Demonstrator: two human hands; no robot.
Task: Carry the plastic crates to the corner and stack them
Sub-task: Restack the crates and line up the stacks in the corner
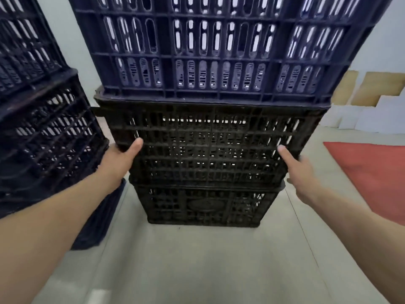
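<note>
A stack of three slotted plastic crates stands on the floor ahead. A low black crate (206, 205) is at the bottom, a taller black crate (208, 150) sits on it, and a blue crate (208, 51) is on top. My left hand (119, 159) grips the taller black crate at its left front corner, thumb on the front face and fingers hidden round the side. At the right front corner, my right hand (298, 172) holds the same crate with its thumb along the front edge and its fingers hidden behind.
A second stack of dark blue crates (43, 128) stands close on the left, nearly touching my left arm. A red mat (372, 172) lies on the grey floor (197, 260) to the right. Cardboard sheets (372, 88) and white boards (361, 119) lean on the far wall.
</note>
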